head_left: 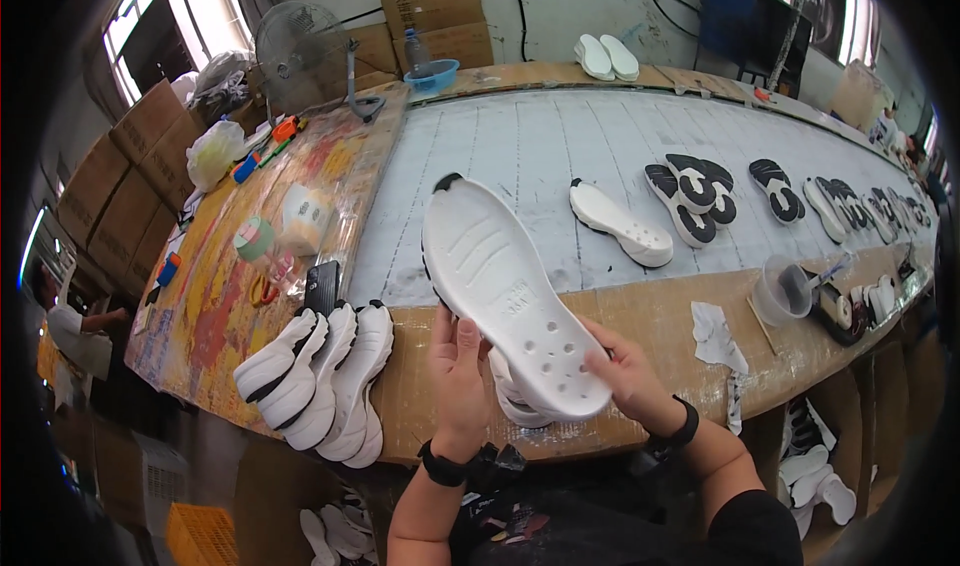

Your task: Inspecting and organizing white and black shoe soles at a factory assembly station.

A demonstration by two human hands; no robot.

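Note:
A white shoe sole (495, 266) with a black toe tip is held up in front of me, its inner side facing me and its holed heel toward my body. My left hand (462, 381) supports its left edge, thumb raised and fingers partly hidden behind it. At the lower right, my right hand (628, 374) grips the heel with the thumb on top. Behind the held sole, another white sole (515, 401) partly shows on the table edge. Left of my hands lies an overlapping row of white soles (345, 386).
On the white work surface (450, 136) lie a single sole (622, 224), a stack of black-and-white soles (692, 196) and several more farther right. A clear plastic cup (782, 291) and torn paper (715, 336) are at right. A fan (300, 51) stands at the back left.

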